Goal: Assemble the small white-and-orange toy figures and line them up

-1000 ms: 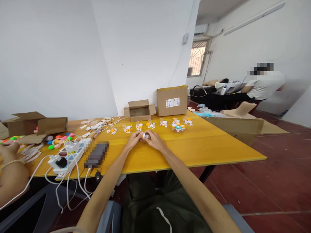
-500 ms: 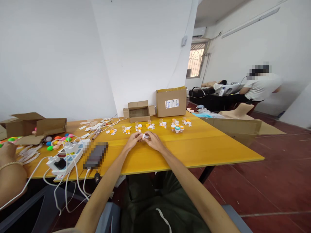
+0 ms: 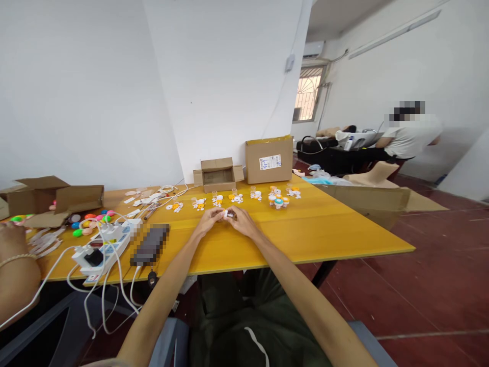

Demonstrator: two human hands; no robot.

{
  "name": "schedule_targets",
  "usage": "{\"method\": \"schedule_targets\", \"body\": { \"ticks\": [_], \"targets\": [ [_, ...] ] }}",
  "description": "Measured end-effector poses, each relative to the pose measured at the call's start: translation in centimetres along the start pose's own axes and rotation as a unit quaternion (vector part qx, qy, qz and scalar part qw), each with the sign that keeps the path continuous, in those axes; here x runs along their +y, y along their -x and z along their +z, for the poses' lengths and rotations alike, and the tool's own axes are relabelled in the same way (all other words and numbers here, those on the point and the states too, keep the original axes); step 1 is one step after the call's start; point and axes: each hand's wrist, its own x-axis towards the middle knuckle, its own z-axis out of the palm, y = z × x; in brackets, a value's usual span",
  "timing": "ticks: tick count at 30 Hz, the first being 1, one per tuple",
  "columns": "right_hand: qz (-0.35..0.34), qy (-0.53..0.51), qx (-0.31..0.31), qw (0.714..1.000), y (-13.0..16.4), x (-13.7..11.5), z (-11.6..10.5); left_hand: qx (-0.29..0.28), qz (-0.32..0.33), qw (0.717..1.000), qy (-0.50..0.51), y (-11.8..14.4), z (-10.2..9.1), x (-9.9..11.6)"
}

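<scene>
Co-worker's arm: at the left edge of the yellow tabletop (image 3: 305,229) we see another person's forearm (image 3: 15,275) with a thin bracelet at the wrist.
Left boxes: near the far left corner, open cardboard boxes (image 3: 57,196) lie with flaps spread.
Coloured pieces: bright round plastic pieces (image 3: 91,220) are scattered just beside those boxes.
Power strip: a white power strip (image 3: 102,248) sits near the front edge, its white cables hanging over that edge.
Dark device: a flat dark device (image 3: 150,244) lies just right of the strip.
Left hand: our left hand (image 3: 208,220) rests on the tabletop near its middle, fingers curled and pinching one side of a small white piece (image 3: 228,214).
Small white piece: it is held between both hands just above the tabletop, between the front edge and the row of toys; we cannot tell its exact shape.
Right hand: our right hand (image 3: 241,222) meets the left, fingertips closed on the other side of the same piece.
Toy row: small white and orange toy parts (image 3: 237,198) lie in a line toward the far edge, just beyond our hands.
Small open box: a small open box (image 3: 217,175) stands at the far edge.
Sealed box: a taller labelled box (image 3: 269,159) stands just right of it.
Background: a seated person (image 3: 410,137) is well apart from the table, at the right of the room.
</scene>
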Motion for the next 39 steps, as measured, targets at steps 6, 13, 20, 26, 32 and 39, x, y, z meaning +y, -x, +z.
{"method": "schedule_targets", "body": {
  "ticks": [6,13,20,26,32,39],
  "targets": [
    [0.001,-0.004,-0.004,1.000,0.02,0.13,0.02,-0.002,-0.009,1.000,0.009,-0.01,-0.20,-0.23],
    [-0.006,0.001,0.006,1.000,-0.01,0.00,0.10,-0.002,-0.015,1.000,0.026,0.13,-0.19,0.13],
    [-0.012,0.006,0.010,1.000,0.01,-0.35,0.10,0.025,-0.022,0.999,0.000,-0.16,-0.17,-0.15],
    [-0.022,0.009,0.006,1.000,0.10,-0.11,0.17,0.007,-0.017,1.000,-0.018,-0.20,-0.25,-0.30],
    [-0.015,0.012,0.002,1.000,0.07,0.03,0.16,0.001,-0.006,1.000,-0.001,0.05,-0.17,0.01],
    [-0.012,0.008,0.000,1.000,0.01,0.21,0.18,0.005,-0.010,1.000,0.016,0.11,-0.09,0.20]
  ]
}}
